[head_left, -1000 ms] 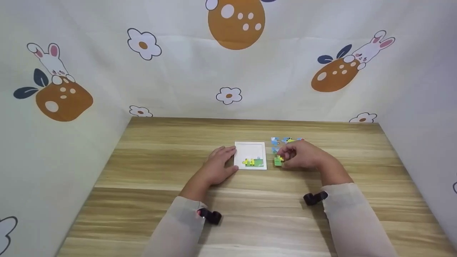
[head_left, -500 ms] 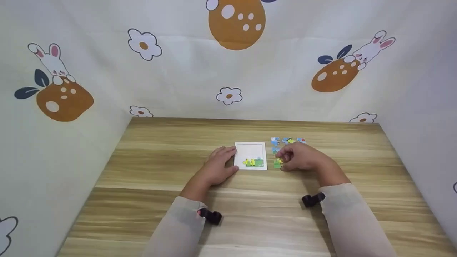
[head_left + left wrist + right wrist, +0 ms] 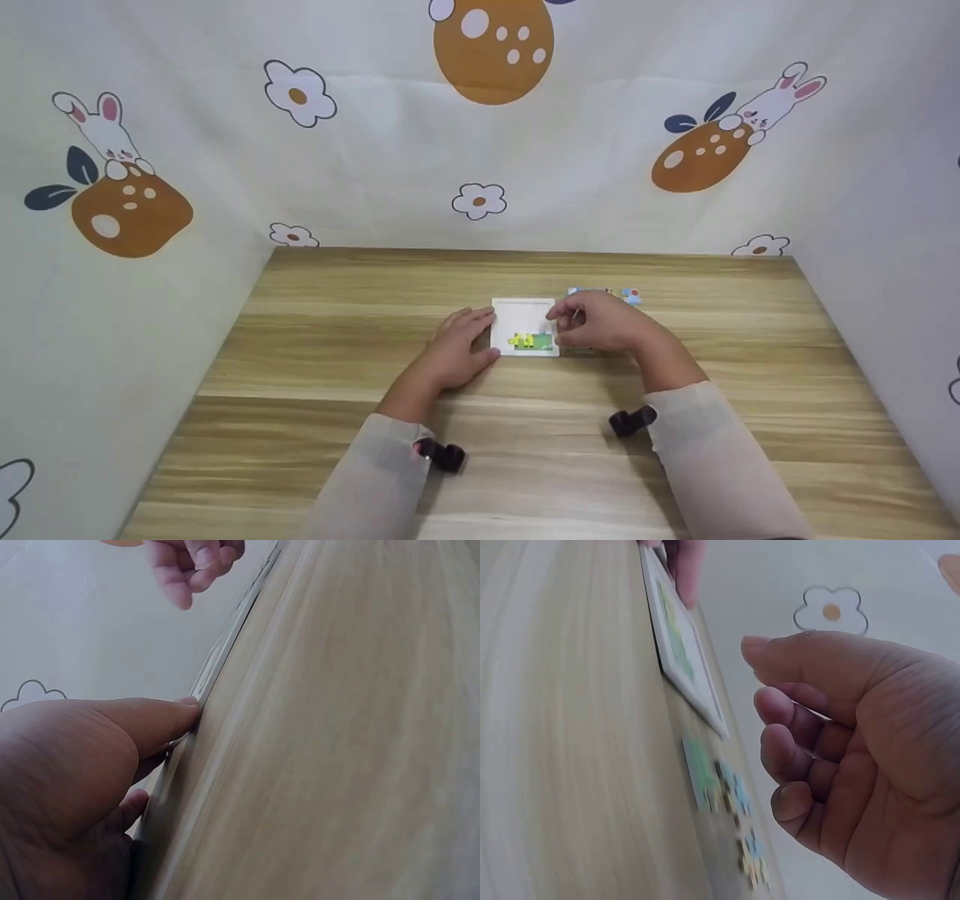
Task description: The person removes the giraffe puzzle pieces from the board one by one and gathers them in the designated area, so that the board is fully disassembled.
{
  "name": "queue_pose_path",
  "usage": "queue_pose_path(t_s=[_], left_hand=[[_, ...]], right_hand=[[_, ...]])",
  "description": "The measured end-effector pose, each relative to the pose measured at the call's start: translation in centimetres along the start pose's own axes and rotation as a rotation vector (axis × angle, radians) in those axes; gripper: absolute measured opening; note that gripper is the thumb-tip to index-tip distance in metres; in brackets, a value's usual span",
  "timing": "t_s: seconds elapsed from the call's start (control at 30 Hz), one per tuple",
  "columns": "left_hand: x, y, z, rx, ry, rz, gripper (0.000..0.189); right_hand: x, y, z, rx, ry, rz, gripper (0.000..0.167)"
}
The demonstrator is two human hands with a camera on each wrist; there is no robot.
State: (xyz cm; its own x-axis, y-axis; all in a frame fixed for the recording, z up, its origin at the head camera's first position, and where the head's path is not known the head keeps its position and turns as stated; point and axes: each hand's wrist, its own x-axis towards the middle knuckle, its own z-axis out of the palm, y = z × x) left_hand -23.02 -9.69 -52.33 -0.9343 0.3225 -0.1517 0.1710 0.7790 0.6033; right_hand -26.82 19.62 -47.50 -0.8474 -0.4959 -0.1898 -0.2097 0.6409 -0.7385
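A white square puzzle tray (image 3: 525,319) lies on the table with a few joined green-and-yellow jigsaw pieces (image 3: 534,342) along its near side. My left hand (image 3: 457,352) rests at the tray's left side, fingers and thumb touching its edge. Above the tray's right edge hovers my right hand (image 3: 600,322), its fingers loosely bent. The right wrist view shows nothing between that hand's thumb and fingertips. Loose there on the table, right of the tray, lie a green jigsaw piece (image 3: 697,772) and several blue-and-yellow pieces (image 3: 739,799); in the head view the right hand hides most of them.
At the back right a blue loose piece with a red dot (image 3: 631,296) shows past the right hand. A patterned cloth (image 3: 375,165) with rabbits and flowers rises behind the wooden table (image 3: 360,300) and along its sides.
My right hand has left the loose green piece, which it was touching, and moved left to the tray's right edge. The left hand and the tray stay in place.
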Motion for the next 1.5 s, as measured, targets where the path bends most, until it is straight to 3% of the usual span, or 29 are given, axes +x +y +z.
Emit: queue_pose_path(t_s=[0.4,0.63,0.93,1.5], left_hand=[[0.0,-0.1,-0.1,0.008,0.01,0.042,0.068],[-0.2,-0.1,-0.1,0.0,0.022,0.069,0.068],[-0.2,-0.1,-0.2,0.009,0.02,0.061,0.067],[-0.1,-0.1,-0.1,-0.001,0.027,0.071,0.066]], right_hand=[[2.1,-3.5,2.5,-0.042,-0.041,-0.027,0.037],[2.2,-2.9,3.2,-0.048,-0.043,-0.1,0.038],[2.8,-1.9,4.1,-0.124,-0.04,-0.042,0.041],[2.8,-2.0,4.6,-0.165,-0.042,-0.056,0.035]])
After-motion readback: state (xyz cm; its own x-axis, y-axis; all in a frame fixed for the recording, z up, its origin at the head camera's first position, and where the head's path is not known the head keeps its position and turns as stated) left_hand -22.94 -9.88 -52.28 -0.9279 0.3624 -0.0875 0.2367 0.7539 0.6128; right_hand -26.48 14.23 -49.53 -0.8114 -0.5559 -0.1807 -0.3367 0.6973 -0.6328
